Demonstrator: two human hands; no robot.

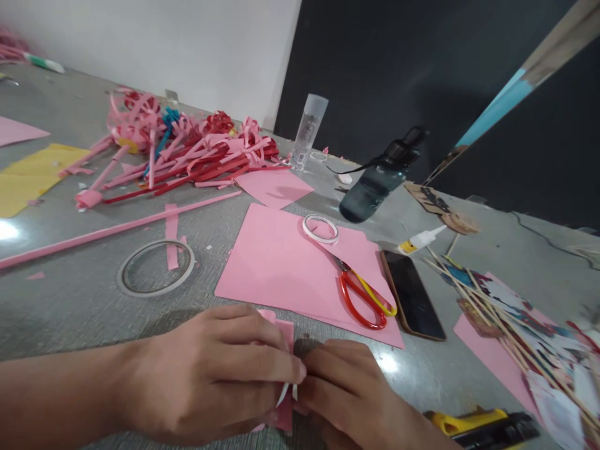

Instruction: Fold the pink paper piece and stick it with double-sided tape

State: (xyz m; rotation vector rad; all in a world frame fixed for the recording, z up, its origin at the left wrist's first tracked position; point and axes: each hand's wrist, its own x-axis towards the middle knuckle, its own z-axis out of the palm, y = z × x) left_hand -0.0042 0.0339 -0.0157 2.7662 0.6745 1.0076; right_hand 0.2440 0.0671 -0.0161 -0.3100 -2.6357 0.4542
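Observation:
At the table's front edge my left hand (pixel 229 369) bends over a folded piece of pink paper (pixel 285 417), its fingers pressed on it. My right hand (pixel 349 390) meets it from the right, fingers curled and pinched together at the paper's edge. A thin white strip (pixel 295 392), like tape backing, curls between the two sets of fingertips. The fingers hide most of the paper's middle. Just beyond lie pink sheets (pixel 267 262), with red-and-yellow-handled scissors (pixel 359 297) and a roll of white tape (pixel 320 229) on top.
A larger tape roll (pixel 124 275) lies left, near a long pink paper stick (pixel 117 230). Pink and red paper flowers (pixel 210 150) are heaped behind. To the right are a phone (pixel 415 294), glue bottle (pixel 419 240), water bottle (pixel 375 187), wooden sticks (pixel 492 312) and a yellow-black cutter (pixel 482 428).

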